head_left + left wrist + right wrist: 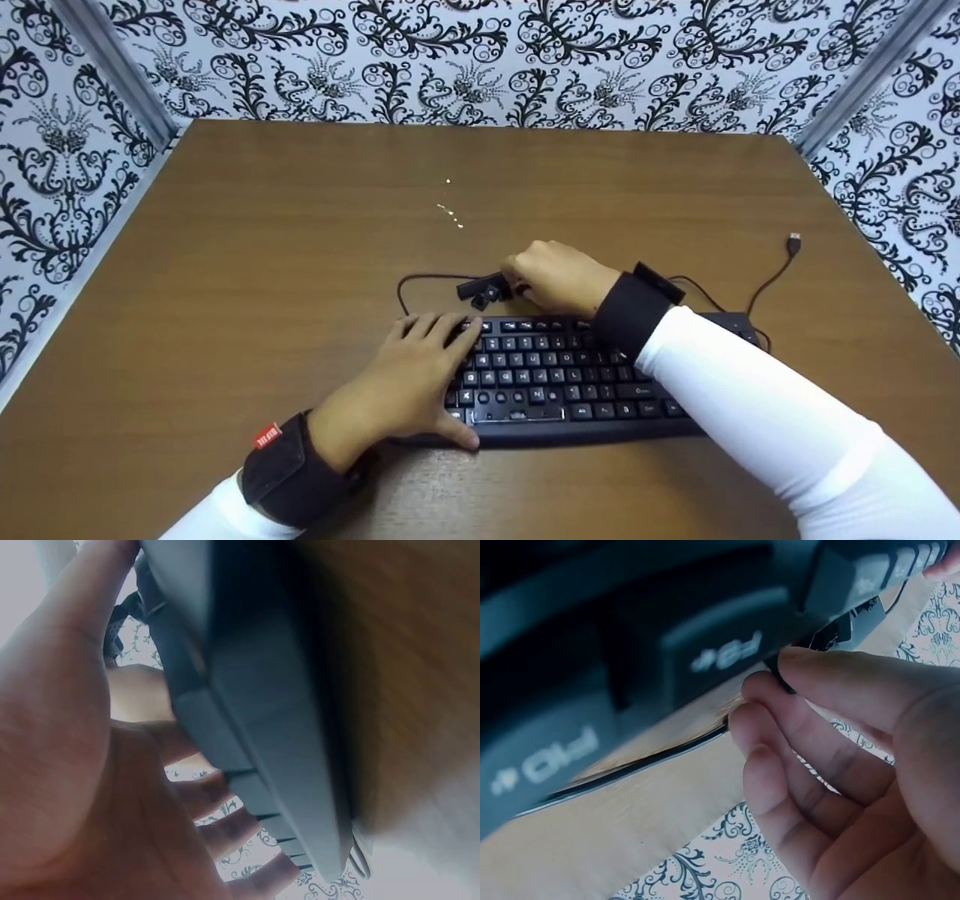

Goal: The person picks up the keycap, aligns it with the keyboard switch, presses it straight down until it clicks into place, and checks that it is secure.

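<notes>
A black keyboard (589, 431) lies on the brown table, with several key sockets bare in its lower rows. Across its left end my left hand (409, 375) rests spread, fingers reaching the back edge and thumb at the front edge. From the left wrist, the keyboard's side (277, 712) appears close up beside that hand. Behind the keyboard my right hand (559, 277) pinches a small black keycap (784, 677) between thumb and fingertips, mostly covered. Next to it lie a long black space-bar cap (474, 287) and loose keycaps (492, 292).
The keyboard's cable (431, 276) loops behind it, and its USB plug (793, 244) lies at the right. Patterned wall panels (465, 67) border the table (300, 225) at the back and both sides.
</notes>
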Available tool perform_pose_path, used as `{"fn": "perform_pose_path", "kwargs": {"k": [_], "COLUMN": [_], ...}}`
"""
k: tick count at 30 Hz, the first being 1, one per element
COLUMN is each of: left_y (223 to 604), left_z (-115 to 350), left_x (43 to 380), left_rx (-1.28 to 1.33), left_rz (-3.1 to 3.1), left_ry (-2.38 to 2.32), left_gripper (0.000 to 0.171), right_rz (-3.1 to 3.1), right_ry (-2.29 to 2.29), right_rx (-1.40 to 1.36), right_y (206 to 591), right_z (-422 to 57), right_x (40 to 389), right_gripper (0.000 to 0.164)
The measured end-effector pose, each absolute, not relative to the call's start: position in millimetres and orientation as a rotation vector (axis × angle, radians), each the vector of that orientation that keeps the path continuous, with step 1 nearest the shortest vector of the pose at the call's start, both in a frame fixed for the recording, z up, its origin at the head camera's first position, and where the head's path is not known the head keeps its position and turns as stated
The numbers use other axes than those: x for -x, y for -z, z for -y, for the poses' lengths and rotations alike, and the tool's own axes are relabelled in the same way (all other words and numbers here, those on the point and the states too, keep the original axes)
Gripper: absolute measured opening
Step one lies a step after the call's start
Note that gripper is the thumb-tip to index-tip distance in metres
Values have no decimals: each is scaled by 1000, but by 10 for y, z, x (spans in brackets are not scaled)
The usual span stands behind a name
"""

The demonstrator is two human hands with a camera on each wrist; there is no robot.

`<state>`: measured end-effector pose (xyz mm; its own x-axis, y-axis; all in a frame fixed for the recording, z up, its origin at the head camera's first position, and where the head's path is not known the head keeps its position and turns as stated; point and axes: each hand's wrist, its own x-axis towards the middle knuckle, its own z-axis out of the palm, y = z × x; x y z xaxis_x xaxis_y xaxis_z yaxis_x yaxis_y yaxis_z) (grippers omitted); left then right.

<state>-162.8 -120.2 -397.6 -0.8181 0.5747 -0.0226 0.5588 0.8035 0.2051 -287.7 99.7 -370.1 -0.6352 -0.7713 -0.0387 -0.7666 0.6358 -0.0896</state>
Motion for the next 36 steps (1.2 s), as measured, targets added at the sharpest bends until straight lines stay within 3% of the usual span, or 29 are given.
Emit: {"fn": "perform_pose_path", "kwargs": {"k": [5, 13, 21, 36], "left_y": [3980, 3974, 3987, 3951], "left_z": [1194, 1190, 1195, 1195], "left_x": [1632, 1626, 1614, 1632], "left_rx": [-911, -908, -905, -901], "left_rz": [-2884, -2881, -2890, -2879], "left_ry": [-292, -282, -287, -261], "left_gripper": [137, 137, 138, 138], "right_rz": [-2725, -2709, -2680, -2763], "right_ry": [160, 164, 173, 203], "right_rx": [1265, 1212, 1121, 1136], "right_y": [3672, 3639, 3636, 3674], "right_z": [-1044, -1100, -1171, -1135], "right_x": [2876, 2907, 2914, 2897], "right_gripper": [17, 10, 22, 12]}}
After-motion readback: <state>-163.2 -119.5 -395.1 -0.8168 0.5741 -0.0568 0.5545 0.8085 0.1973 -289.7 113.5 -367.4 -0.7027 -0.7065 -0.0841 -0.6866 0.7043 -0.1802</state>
